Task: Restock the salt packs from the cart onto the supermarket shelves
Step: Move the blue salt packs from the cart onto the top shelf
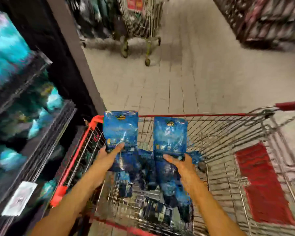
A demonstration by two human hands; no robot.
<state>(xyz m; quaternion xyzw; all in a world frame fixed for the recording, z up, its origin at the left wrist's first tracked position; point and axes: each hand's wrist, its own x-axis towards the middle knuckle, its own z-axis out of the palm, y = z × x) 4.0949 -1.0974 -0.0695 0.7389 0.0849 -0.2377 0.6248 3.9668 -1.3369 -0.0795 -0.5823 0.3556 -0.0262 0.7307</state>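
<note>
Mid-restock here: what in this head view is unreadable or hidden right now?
- Print on the two blue salt packs, in the left hand and right hand: motion blur.
- Number of packs left in the cart: they overlap, and the forearms cover some.
- Shelf goods and its white label: blurred, cut by the left edge.
- Second cart contents: blurred, cut off at the top.

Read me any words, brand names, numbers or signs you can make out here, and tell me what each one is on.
None can be read; the picture is blurred.
Blue salt pack in left hand: yellow logo, print illegible.
Blue salt pack in right hand: same.
White shelf tag: illegible.
Red signs on far wire cart: illegible.
</note>
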